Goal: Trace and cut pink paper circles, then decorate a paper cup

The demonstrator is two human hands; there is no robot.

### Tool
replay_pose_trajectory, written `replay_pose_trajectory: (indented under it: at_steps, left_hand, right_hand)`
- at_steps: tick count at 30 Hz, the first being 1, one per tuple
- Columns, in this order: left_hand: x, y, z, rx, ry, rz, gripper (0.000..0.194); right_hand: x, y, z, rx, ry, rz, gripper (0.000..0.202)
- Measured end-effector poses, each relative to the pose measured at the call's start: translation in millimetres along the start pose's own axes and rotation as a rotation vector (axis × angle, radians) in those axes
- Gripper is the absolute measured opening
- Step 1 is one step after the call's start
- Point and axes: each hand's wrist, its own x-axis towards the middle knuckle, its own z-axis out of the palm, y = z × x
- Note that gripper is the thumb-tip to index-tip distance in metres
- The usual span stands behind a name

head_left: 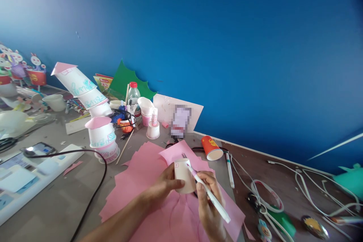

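My left hand (167, 181) is closed around a white paper cup (183, 177), its thumb lying across the cup's side. A small square mark in pink shows near one end of the cup. In my right hand (210, 200) is a white marker pen (214, 204) with a pinkish-purple tip end, gripped like a pencil. The tip is at the cup's upper edge; whether it touches I cannot tell. Beneath both hands lie sheets of pink paper (136, 181), with faint curved lines drawn on them. Scissors, partly hidden, seem to lie behind the cup.
Decorated paper-cup towers (100, 136) with pink roofs stand at left. A red paper cup (211, 147) lies tipped over near a second marker (230, 170). White cables (300, 181) tangle at right, and a black cable (104, 170) loops at left. Behind stands a red-capped bottle (134, 94).
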Motion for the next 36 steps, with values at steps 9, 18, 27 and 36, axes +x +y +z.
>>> replay_pose_trajectory:
  at_steps: [9, 18, 27, 36]
  left_hand:
    - [0.0, 2.6, 1.5, 0.003, -0.037, 0.018, 0.052]
    - [-0.2, -1.6, -1.8, 0.015, -0.029, 0.015, 0.051]
    - [-0.5, -2.2, -3.8, 0.023, -0.029, 0.021, 0.051]
    - [-2.1, -1.4, -1.1, -0.007, -0.042, 0.035, 0.048]
  right_hand:
    - [0.0, -0.4, -0.1, -0.013, -0.040, 0.000, 0.013]
    - [-1.5, 2.9, -0.3, 0.000, -0.060, 0.022, 0.013]
    - [-2.5, 4.5, -0.6, 0.018, -0.038, 0.045, 0.015]
    - [-4.6, 2.0, 0.2, 0.052, 0.015, 0.066, 0.014]
